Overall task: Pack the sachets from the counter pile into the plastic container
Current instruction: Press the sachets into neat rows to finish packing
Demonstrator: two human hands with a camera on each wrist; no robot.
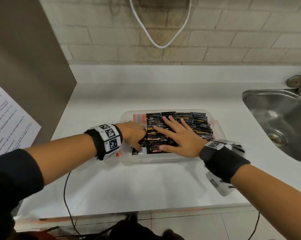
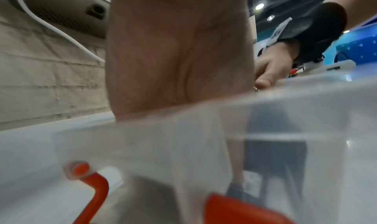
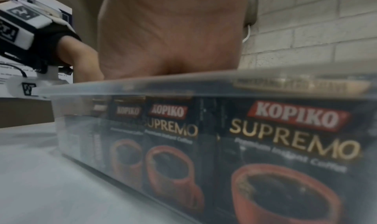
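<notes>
sachets (image 1: 194, 121), too many to count, glossy black foil, stand packed in rows in one clear plastic container (image 1: 156, 160) on the white worktop (image 1: 129, 184). my right hand (image 1: 179, 137) presses flat on them, fingers straight. my left hand (image 1: 134, 134) reaches into the left end gap; its grip i cannot tell. one steel sink (image 1: 276, 115) lies right.

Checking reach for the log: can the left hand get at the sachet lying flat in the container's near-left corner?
Probably yes: the left hand is already inside the container beside that sachet, with nothing covering it.
</notes>
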